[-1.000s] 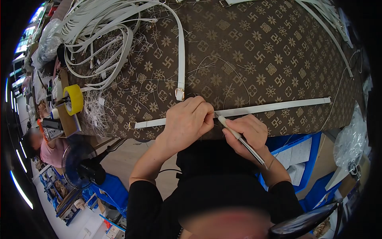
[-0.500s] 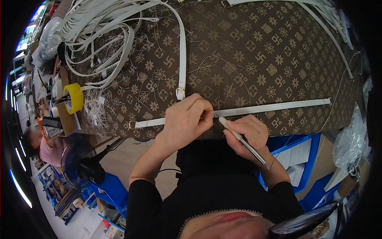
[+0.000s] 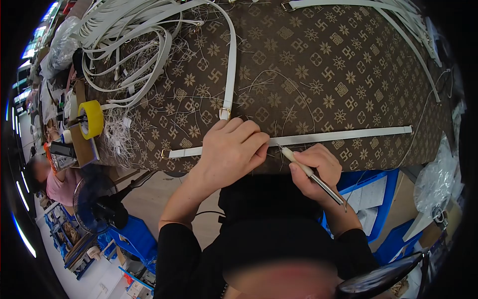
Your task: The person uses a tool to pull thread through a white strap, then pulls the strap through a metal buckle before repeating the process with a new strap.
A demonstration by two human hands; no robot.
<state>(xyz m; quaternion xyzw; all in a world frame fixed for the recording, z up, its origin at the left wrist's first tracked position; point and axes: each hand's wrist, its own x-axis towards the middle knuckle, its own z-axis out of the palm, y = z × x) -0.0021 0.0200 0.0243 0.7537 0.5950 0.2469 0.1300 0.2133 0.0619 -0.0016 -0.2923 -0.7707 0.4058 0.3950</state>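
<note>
A narrow white strap (image 3: pixel 348 135) lies across the brown patterned cloth, with a metal buckle (image 3: pixel 165 154) at its left end. My left hand (image 3: pixel 234 148) is closed over the middle of this strap, fingers curled and pressed onto it, hiding that stretch. In my right hand (image 3: pixel 318 170) is a pen-like tool (image 3: pixel 300 165) with a pale grip and a metal rear. Its thin tip is at the strap's lower edge, just right of my left hand; whether it touches cannot be made out. Above my left hand, another white strap (image 3: pixel 231 65) ends in a gold buckle (image 3: pixel 225 112).
Coiled white straps (image 3: pixel 134 40) and loose thread ends (image 3: pixel 119 142) cover the left side. Yellow tape (image 3: pixel 91 119) stands at the left edge. More straps (image 3: pixel 413 50) lie at upper right. Below are a fan (image 3: pixel 94 199) and a blue bin (image 3: pixel 388 199). Another person (image 3: pixel 62 185) is at far left.
My right hand and the pen-like tool have shifted slightly right and down, and the tool's thin tip now shows. My left hand stays on the strap, its fingers slightly repositioned.
</note>
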